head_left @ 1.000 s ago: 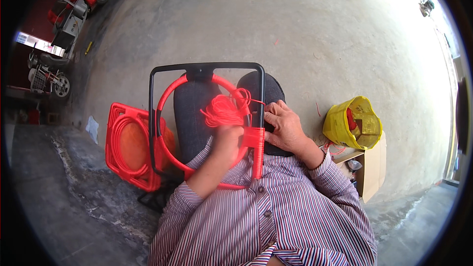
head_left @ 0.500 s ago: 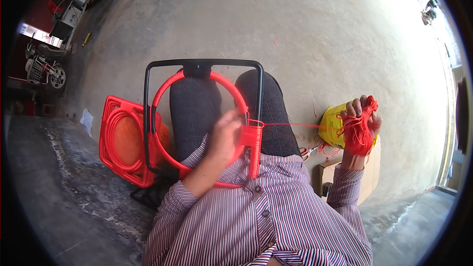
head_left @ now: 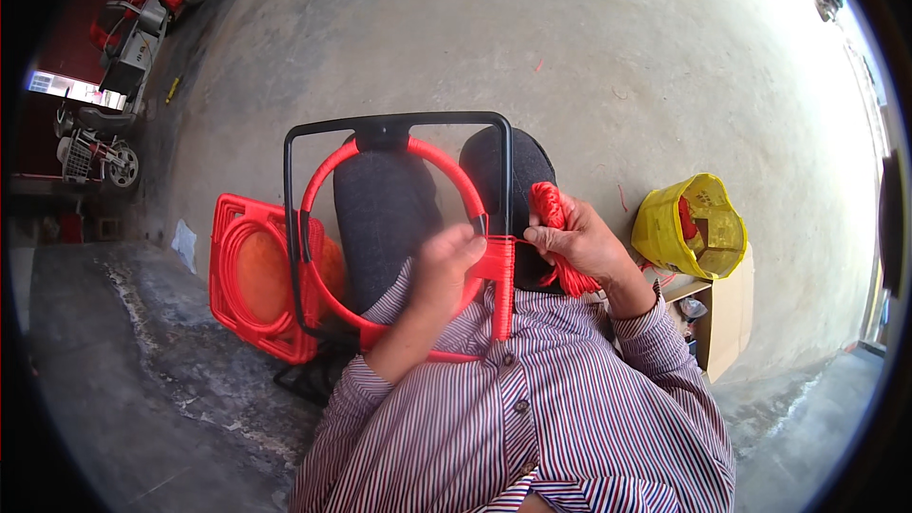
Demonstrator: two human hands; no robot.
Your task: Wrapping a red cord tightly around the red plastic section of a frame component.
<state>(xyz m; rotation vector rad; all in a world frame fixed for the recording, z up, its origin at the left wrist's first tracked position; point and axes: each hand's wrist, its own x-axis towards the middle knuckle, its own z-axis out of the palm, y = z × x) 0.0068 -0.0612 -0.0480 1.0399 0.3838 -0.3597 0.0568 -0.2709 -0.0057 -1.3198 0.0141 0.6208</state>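
Wrapping red cord [head_left: 549, 209] around the frame [head_left: 399, 123] on the lap is the step in hand. Left hand [head_left: 446, 261] grips the ring [head_left: 328, 171]; right hand [head_left: 579, 242] is closed on the cord bundle beside the frame's right bar. Next move likely calls for pulling the turn tight.

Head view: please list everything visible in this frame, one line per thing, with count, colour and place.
Frame with ring: one, black square metal frame holding a red-wrapped ring, on the person's lap, centre.
Cord bundle: one, red, in the right hand, beside the frame's right bar.
Finished frames: a stack, red, on the floor left of the lap; count unclear.
Bag: one, yellow, with something red inside, on the floor at right.
Cardboard box: one, brown, below the bag.
Vehicles: several, red and grey, upper left; too small to count.
Floor: concrete, grey.
Shirt: one, striped, bottom centre.
Left hand: one, on the ring's right side.
Right hand: one, gripping the cord bundle.
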